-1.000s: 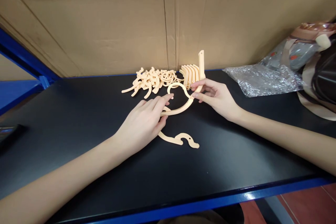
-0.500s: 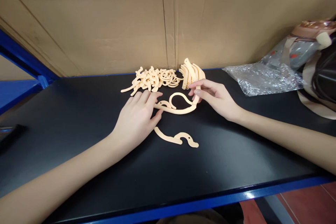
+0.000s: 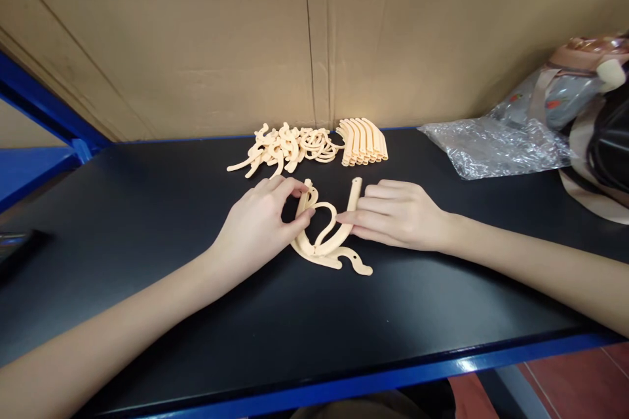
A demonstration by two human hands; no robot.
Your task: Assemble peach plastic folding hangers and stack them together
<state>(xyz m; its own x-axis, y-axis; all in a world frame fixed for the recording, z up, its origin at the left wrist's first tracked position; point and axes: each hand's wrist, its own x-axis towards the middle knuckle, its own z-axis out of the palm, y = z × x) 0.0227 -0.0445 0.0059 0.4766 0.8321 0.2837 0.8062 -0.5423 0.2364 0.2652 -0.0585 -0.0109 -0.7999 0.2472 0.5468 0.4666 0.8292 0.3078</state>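
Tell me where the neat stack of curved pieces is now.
In the head view, the neat stack sits at the back of the table, just right of the loose pile, left of the plastic bag.

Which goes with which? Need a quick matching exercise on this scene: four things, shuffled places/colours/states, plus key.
Things:
1. table
2. plastic bag
3. loose pile
4. right hand

Matches:
A. jumbled, beside the neat stack
B. touching the curved piece
C. black
D. clear, crumpled

Pairs: 1-C, 2-D, 3-A, 4-B
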